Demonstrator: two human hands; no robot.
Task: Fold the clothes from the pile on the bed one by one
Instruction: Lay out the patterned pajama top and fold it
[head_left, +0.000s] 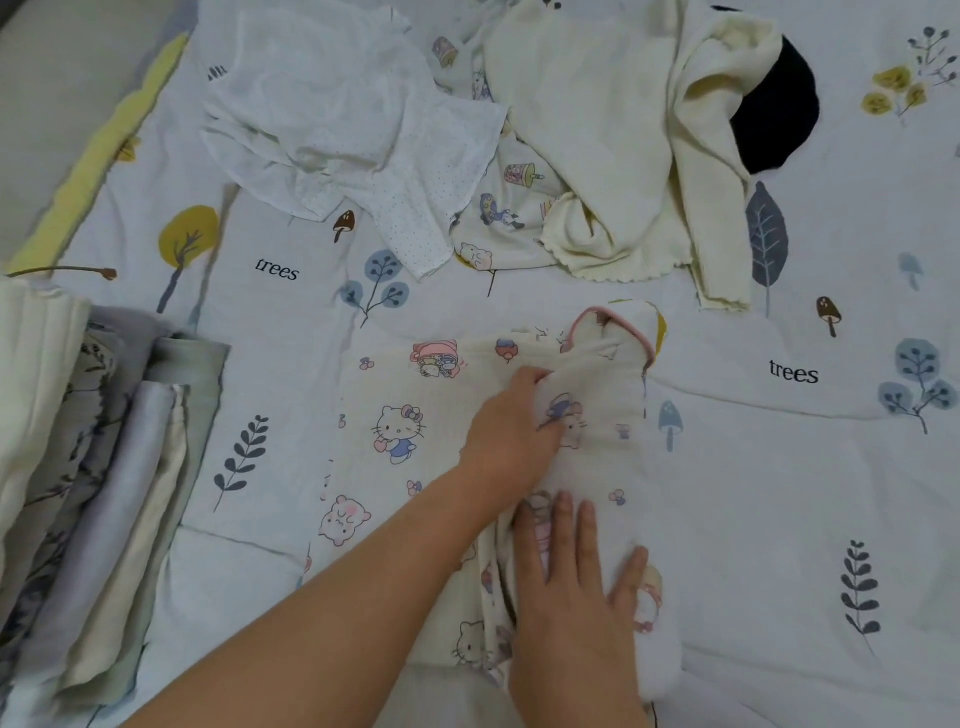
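A cream garment printed with cartoon cats (395, 431) lies spread on the bed in front of me, its pink-trimmed neckline (613, 322) at the far end. My left hand (506, 426) reaches across it, fingers tucked under a folded-over flap of the fabric. My right hand (571, 577) lies flat on the near part of that flap, fingers straight and spread. The pile at the back holds a white dotted garment (353, 130), a cream ribbed top (597, 135), another cartoon-print piece (511, 208) and something black (774, 109).
A stack of folded clothes (93, 467) in cream, grey and floral fabric sits at the left edge. The bedsheet (779, 519) is white with tree and leaf prints. A yellow-edged border (98, 156) runs along the far left.
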